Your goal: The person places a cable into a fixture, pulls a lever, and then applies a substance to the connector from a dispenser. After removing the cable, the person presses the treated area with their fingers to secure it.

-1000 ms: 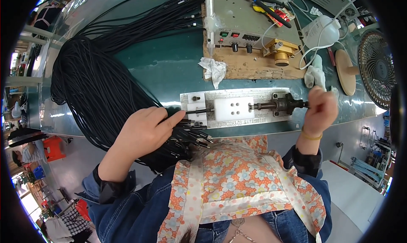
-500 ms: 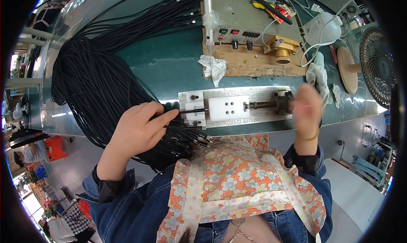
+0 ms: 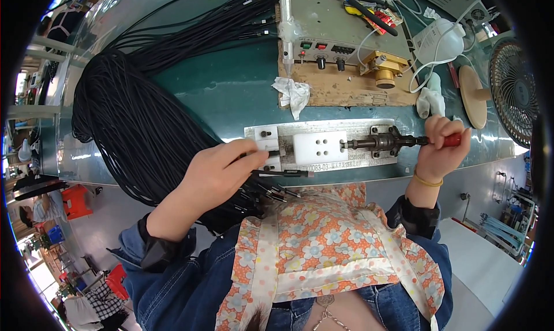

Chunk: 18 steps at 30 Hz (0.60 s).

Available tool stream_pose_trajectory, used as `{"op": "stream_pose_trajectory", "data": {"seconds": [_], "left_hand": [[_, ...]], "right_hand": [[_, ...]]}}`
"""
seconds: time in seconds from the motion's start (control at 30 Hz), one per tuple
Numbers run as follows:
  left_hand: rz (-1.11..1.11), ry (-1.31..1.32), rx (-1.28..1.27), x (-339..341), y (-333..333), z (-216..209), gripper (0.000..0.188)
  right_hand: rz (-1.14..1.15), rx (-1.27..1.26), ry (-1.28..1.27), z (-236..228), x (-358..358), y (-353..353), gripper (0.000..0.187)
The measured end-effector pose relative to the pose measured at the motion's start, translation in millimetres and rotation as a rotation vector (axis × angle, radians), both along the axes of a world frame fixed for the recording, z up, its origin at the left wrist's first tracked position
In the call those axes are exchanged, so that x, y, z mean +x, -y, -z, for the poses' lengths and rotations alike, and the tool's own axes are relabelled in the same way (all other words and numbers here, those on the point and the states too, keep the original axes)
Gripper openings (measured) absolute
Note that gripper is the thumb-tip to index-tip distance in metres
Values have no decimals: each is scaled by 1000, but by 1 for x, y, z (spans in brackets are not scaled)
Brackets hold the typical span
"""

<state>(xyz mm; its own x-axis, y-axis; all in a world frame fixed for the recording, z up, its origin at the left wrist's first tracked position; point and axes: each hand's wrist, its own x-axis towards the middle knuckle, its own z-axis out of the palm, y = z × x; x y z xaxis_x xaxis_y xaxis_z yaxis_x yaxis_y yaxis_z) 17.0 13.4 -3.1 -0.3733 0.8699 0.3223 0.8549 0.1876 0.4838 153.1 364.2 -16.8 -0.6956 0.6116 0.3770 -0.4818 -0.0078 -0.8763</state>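
Note:
My left hand point(image 3: 222, 172) pinches a black cable point(image 3: 271, 154) at the left end of a metal fixture plate point(image 3: 340, 165). Another black cable end point(image 3: 291, 173) sticks out below those fingers, along the plate's near edge. A white block point(image 3: 320, 147) with small holes sits mid-plate, a gap between it and the smaller white block point(image 3: 266, 133) on the left. From its right side a rod runs into a dark push-pull clamp point(image 3: 382, 142). My right hand point(image 3: 443, 146) is closed round the clamp's red handle point(image 3: 453, 140), drawn out to the right.
A thick bundle of black cables point(image 3: 130, 106) covers the left of the green table. Behind the fixture stand a control box point(image 3: 329, 36), a crumpled tissue point(image 3: 294, 95) and pliers point(image 3: 369, 13). A white bottle point(image 3: 435, 39) and a fan point(image 3: 512, 91) are at the right.
My right hand has moved right and now grips the red handle. The white block has slid right, opening a gap on its left. My left hand has moved right, toward the fixture.

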Motion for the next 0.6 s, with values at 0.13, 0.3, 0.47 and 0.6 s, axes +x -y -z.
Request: {"op": "stream_pose_trajectory", "data": {"seconds": [0.13, 0.3, 0.47, 0.6], "left_hand": [[-14, 38, -145, 1, -5, -4, 36], [17, -72, -143, -2, -5, -5, 32], [115, -1, 108, -10, 3, -9, 32], [134, 35, 269, 5, -5, -19, 30]], "right_hand": [[47, -141, -56, -1, 5, -4, 44], [-50, 1031, 247, -11, -11, 35, 29], [-138, 845, 363, -12, -10, 34, 16], [-137, 593, 359, -11, -6, 29, 18]]}}
